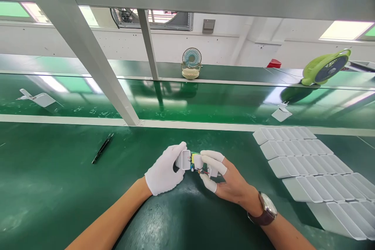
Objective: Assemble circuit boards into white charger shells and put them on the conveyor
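Head: green workbench [58,187], white wall [218,52]

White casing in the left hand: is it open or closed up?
Open: the white casing shows its hollow side, and the circuit board is exposed beside it, at the right hand.

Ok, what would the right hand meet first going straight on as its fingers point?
Probably the white casing in the left hand, with the held circuit board leading; exact depth is unclear.

White-gloved left hand [165,172] curled in a grip; white-finger-capped right hand [231,184] pinching opposite; bare forearms [117,215] angled inward.
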{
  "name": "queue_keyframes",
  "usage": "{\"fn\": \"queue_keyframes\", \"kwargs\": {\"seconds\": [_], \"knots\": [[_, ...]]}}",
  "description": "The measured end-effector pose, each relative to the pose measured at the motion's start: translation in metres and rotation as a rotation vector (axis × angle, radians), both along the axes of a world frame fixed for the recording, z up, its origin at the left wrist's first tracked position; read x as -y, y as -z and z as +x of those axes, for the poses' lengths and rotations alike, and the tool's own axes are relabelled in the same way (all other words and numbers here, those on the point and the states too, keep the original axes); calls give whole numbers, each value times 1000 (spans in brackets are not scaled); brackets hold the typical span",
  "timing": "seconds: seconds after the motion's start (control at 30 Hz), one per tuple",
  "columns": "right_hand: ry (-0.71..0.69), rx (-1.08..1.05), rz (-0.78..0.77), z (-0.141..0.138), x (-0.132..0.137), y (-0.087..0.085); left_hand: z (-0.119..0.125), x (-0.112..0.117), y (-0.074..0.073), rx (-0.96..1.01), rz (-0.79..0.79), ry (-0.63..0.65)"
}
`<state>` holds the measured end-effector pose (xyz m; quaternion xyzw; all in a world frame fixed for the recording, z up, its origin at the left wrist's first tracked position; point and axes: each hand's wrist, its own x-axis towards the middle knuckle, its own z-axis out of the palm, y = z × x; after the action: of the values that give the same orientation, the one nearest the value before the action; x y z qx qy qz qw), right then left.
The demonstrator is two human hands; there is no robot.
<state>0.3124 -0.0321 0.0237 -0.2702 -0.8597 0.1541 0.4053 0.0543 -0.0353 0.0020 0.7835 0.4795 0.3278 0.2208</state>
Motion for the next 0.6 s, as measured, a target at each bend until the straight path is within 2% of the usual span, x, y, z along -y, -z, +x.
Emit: {"fn": "queue_keyframes", "kwargs": {"seconds": [0.23,0.6], "knots": [[-24,22,24,-2,0,6,2,2,-3,-39,6,33],[-23,55,27,-3,1,5,5,2,-19,-15,-18,110]]}}
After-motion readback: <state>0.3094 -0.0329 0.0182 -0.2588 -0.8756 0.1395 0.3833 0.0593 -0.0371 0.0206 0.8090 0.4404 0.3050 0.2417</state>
